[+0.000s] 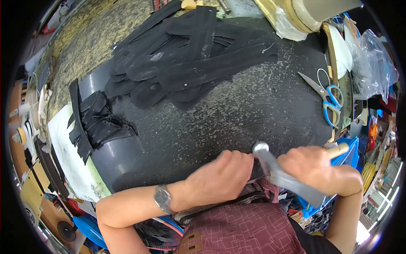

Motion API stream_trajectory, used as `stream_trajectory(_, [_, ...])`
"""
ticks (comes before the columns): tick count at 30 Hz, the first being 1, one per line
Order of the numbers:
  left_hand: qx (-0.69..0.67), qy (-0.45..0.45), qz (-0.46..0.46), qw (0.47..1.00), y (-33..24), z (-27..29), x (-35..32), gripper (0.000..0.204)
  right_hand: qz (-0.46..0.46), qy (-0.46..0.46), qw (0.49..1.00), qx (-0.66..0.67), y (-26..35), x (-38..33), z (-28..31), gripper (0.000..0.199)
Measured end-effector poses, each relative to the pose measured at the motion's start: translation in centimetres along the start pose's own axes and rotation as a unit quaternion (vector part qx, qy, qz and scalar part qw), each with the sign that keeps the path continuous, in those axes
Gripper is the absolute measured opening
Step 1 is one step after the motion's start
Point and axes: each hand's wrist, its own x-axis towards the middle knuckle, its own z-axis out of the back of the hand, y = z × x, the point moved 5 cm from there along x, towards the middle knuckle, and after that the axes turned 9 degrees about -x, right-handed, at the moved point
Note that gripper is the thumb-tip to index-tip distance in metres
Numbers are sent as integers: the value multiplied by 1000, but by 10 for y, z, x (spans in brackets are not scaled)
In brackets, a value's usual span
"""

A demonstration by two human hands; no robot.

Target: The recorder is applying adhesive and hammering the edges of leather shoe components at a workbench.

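Observation:
My right hand [308, 167] is closed around a hammer [292, 180]. Its wooden handle sticks out past the far side of the hand, and the steel head has a round face at one end and a broad, flattened end blurred by motion. Beside the round face, my left hand [222, 173] is closed at the near edge of the black work mat [237, 114]. Its fingers curl under, hiding whatever they hold. Farther back lies a heap of black strips with rounded ends [190, 63]. Smaller curved black pieces [103, 122] are piled at the left.
Blue-handled scissors [325, 95] rest at the right of the mat, near a clear plastic bag [372, 63]. A large tape roll [300, 15] stands at the far right. A blue plastic basket [349, 154] is beyond my right hand. White residue speckles the mat.

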Motion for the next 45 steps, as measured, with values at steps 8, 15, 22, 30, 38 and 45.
stream_trajectory(8, [-129, -33, 88, 987, 12, 6, -13, 35, 16, -50, 999, 2, 8, 7, -1, 29])
stream_trajectory(15, [-183, -82, 120, 972, 18, 12, -33, 33, 48, -49, 997, 23, 12, 20, 4, 28])
stream_trajectory(22, [-173, -62, 149, 972, 14, 17, -51, 34, 64, -21, 998, 22, 19, 35, 3, 30])
stream_trajectory(30, [-170, -81, 186, 964, 12, 25, -71, 35, 113, -3, 994, 10, 29, 56, 10, 35])
stream_trajectory(38, [-49, -32, 173, 983, -8, 27, -86, 33, 137, -12, 990, 15, 39, 75, 14, 31])
stream_trajectory(45, [-58, -72, 235, 967, -13, 34, -105, 34, 142, -14, 986, 85, 48, 99, 20, 31])
